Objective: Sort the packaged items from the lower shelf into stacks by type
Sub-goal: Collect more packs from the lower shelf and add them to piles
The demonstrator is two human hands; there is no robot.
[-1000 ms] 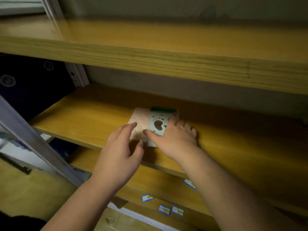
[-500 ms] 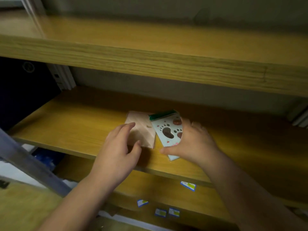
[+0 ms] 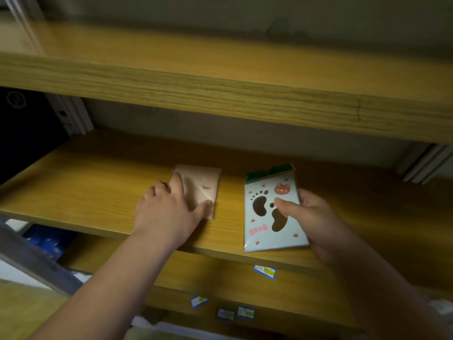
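Note:
A pale pink flat packet (image 3: 204, 185) lies on the wooden shelf (image 3: 98, 190). My left hand (image 3: 169, 209) rests on its left half, fingers spread and pressing it down. To the right, a light blue packet (image 3: 269, 212) with a green top, paw-print cutouts and a bear face is held over the shelf's front edge. My right hand (image 3: 311, 217) grips it, thumb on the front and fingers behind. The two packets are apart, with bare shelf between them.
An upper wooden shelf (image 3: 220, 89) overhangs close above. A lower shelf (image 3: 232, 285) carries several small blue-edged labels (image 3: 264, 271). A grey metal upright (image 3: 73, 114) stands at the back left, another at the far right. A dark object fills the left.
My right hand has pulled the blue packet off the pink one and moved it right and toward the shelf's front edge. My left hand has slid onto the pink packet.

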